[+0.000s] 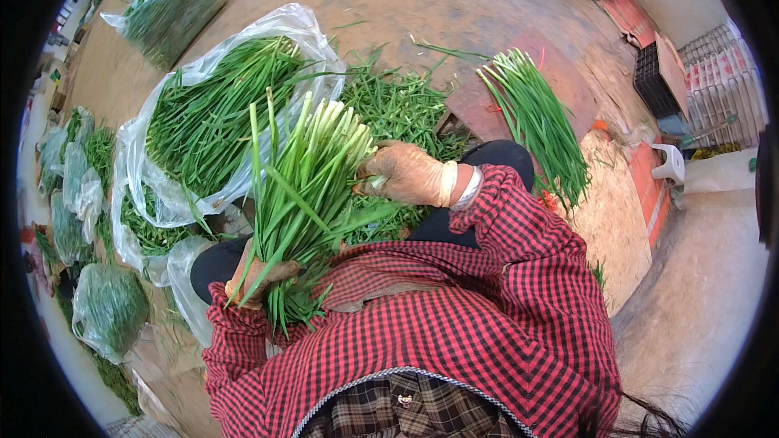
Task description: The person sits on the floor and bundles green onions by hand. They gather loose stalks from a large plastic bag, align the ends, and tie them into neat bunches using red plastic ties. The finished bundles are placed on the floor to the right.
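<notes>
A bunch of green leafy stalks, probably garlic chives (310,176), lies across my left hand (263,277), whose fingers close around its lower leaves. The pale stalk ends point up and away from me. At the right side of the bunch is my right hand (401,173), in a soiled thin glove, with a short pale stem piece between thumb and fingers. An open clear plastic bag (131,158) full of the same greens (225,109) lies beyond the left hand. A separate bundle of stalks (535,121) rests on a reddish board (481,103) at the right.
Loose cut leaves (395,103) are heaped on the floor between bag and board. Bagged greens (176,12) stand at the far left, and more bags (109,310) line the left side. A black crate (657,79) and a white plastic stool (669,163) are at the right.
</notes>
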Tool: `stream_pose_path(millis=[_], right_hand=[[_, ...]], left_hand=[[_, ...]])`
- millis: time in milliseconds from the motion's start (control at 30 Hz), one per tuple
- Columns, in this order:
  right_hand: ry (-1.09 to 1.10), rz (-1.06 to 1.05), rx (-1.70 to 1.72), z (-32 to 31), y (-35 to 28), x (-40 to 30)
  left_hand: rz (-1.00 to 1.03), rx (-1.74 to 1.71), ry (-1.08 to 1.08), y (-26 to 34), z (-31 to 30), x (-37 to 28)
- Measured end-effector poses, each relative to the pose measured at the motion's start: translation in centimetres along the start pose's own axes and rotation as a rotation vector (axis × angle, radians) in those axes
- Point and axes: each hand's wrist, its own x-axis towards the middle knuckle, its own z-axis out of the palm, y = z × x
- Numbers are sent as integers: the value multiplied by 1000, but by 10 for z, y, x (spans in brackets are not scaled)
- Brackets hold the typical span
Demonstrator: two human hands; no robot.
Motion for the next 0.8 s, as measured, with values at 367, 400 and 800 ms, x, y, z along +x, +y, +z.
stream_pose_path(millis=[367, 400, 800], right_hand=[[447, 370, -248, -49, 40, -21], [508, 283, -217, -43, 36, -17], [-38, 241, 82, 21, -26, 26]], left_hand=[[-69, -230, 40, -22, -10, -4], [-53, -212, 50, -12, -2, -1], [-17, -97, 98, -6, 6, 9]])
